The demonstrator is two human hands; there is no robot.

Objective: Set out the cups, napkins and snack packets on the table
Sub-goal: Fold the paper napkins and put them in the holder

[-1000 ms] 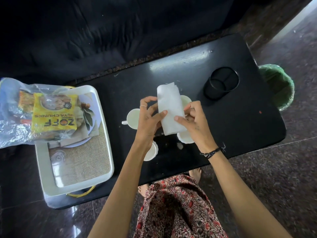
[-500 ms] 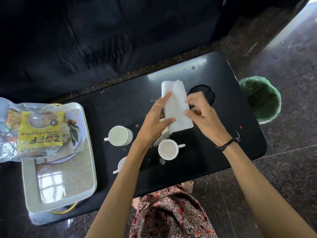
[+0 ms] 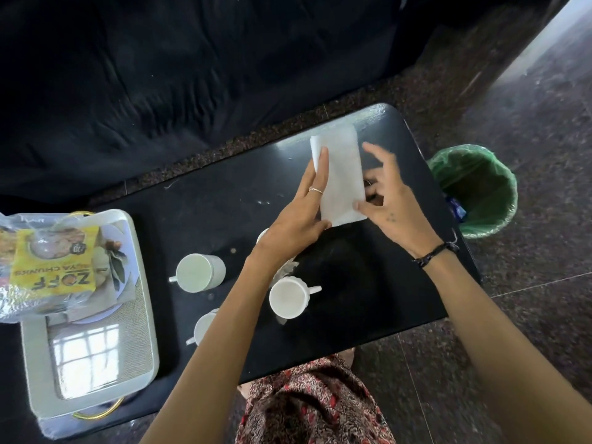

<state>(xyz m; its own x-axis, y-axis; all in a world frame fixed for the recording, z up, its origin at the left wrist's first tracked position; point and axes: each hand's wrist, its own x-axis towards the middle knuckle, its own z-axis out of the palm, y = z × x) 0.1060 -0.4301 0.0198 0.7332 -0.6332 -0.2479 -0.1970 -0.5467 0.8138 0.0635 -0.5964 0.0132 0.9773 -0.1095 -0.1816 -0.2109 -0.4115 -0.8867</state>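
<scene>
A folded white napkin (image 3: pixel 340 177) lies flat on the black bench (image 3: pixel 217 200). The left hand (image 3: pixel 299 216) lays straight fingers along its left edge. The right hand (image 3: pixel 392 203), fingers loosely spread, touches its right edge with the thumb. White cups (image 3: pixel 288 299) stand left of the napkin, nearer the person.

place: home living room | cues: dark sofa (image 3: pixel 160 75), low black table (image 3: pixel 208 203), lined bin (image 3: pixel 474 193), stone floor (image 3: pixel 528 315)

I can read one label, upside down from my view: "ZOFF" in big dark letters on the yellow packet (image 3: pixel 53 257), with "YA CHUNKS" beside it. That line's first letters are blurred.
</scene>
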